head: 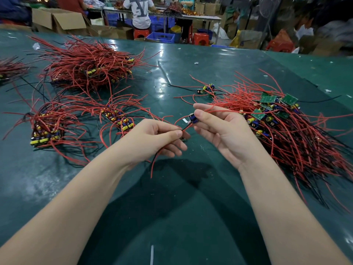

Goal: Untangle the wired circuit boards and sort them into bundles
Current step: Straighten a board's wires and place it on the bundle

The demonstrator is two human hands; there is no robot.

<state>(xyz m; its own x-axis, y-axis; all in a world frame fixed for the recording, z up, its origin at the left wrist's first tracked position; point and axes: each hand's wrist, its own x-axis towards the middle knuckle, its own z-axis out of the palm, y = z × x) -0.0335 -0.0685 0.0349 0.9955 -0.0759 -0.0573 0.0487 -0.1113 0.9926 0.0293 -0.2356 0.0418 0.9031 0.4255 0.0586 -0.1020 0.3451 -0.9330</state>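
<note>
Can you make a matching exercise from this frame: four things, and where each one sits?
Things:
1. small circuit board with blue capacitors and red wires
2. big loose tangle of red-wired green circuit boards
3. large heap of red and black wires with yellow parts
4. blue plastic crate

Places:
A. on the floor beyond the green table
B. far left of the table
C. pinched in the right hand, wire running to the left hand
D. on the table right of the hands

Pairs: 1-C, 2-D, 3-B, 4-A
</note>
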